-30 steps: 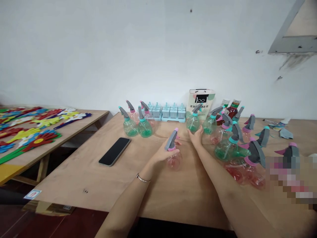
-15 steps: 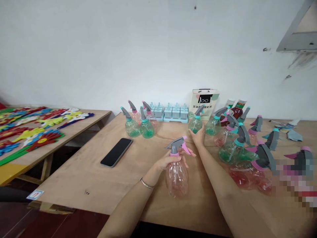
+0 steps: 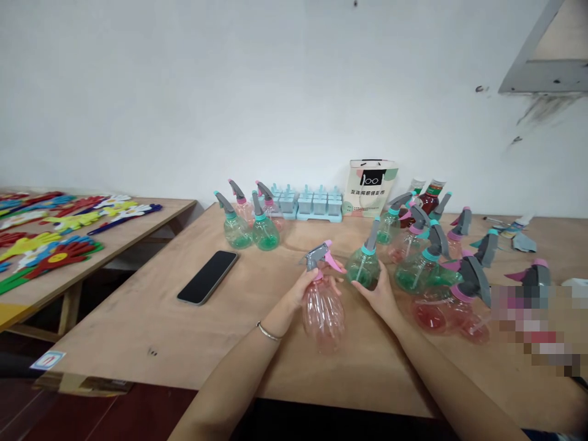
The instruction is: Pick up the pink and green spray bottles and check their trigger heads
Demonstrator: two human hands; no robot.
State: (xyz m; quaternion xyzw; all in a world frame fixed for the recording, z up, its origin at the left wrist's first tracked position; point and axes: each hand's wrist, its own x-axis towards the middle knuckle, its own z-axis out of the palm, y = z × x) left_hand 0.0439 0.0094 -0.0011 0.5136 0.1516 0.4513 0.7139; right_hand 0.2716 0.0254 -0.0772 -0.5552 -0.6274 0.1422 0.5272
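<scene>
My left hand [image 3: 307, 290] grips the neck of a clear pink spray bottle [image 3: 324, 312] with a grey and pink trigger head, held just above the wooden table [image 3: 193, 331]. My right hand [image 3: 378, 293] is wrapped around the base of a green spray bottle [image 3: 362, 267] with a grey and teal head, right beside the pink one. Both bottles are near the middle of the table, in front of me.
Several more green and pink spray bottles [image 3: 436, 275] crowd the right side. Three stand at the back left [image 3: 250, 226]. A black phone [image 3: 208, 277] lies to the left. Blue ice-pop moulds [image 3: 312, 205] and a small box [image 3: 371, 187] sit against the wall. Coloured hand clappers [image 3: 55, 233] cover the side table.
My right hand has drawn the green bottle from the back of the table toward me. My left hand lifted the pink bottle and brought it closer.
</scene>
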